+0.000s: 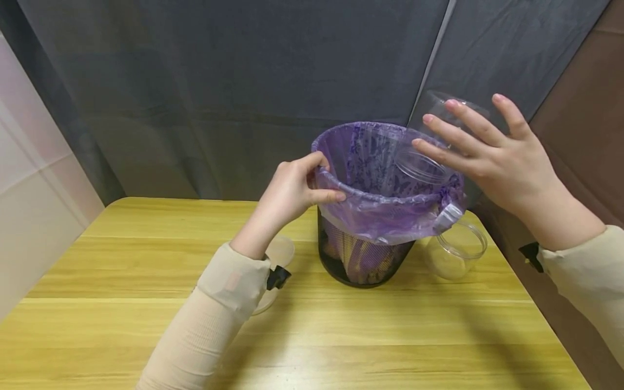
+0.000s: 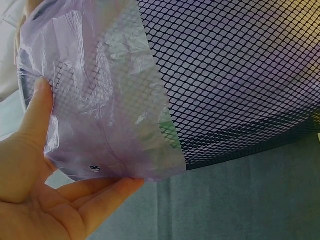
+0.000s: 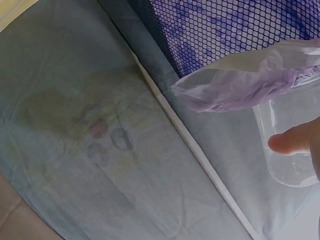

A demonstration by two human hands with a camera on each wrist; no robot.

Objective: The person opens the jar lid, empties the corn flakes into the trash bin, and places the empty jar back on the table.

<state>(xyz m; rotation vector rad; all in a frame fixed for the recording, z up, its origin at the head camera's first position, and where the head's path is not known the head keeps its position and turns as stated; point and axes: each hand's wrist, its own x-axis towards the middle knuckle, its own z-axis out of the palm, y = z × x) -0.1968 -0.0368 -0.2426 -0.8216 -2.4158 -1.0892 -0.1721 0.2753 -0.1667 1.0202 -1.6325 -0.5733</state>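
Note:
A black mesh waste bin (image 1: 341,265) stands on the wooden table, lined with a purple plastic bag (image 1: 380,216) folded over its rim. My left hand (image 1: 294,187) grips the bin's left rim through the bag, its thumb on the outside. My right hand (image 1: 502,157) holds a clear plastic jar (image 1: 421,167) over the bin's right side. The jar is tilted, one end dipping inside the rim. In the right wrist view the thumb (image 3: 292,141) presses the jar's side near its rounded base; in the head view the fingers spread across it.
Another clear jar (image 1: 455,252) is on the table (image 1: 390,336) right of the bin. Clear round discs like lids (image 1: 281,252) lie by the left forearm, partly hidden. A bunched tab of the bag (image 1: 448,216) sticks out at the right rim. A grey curtain (image 1: 219,97) hangs behind.

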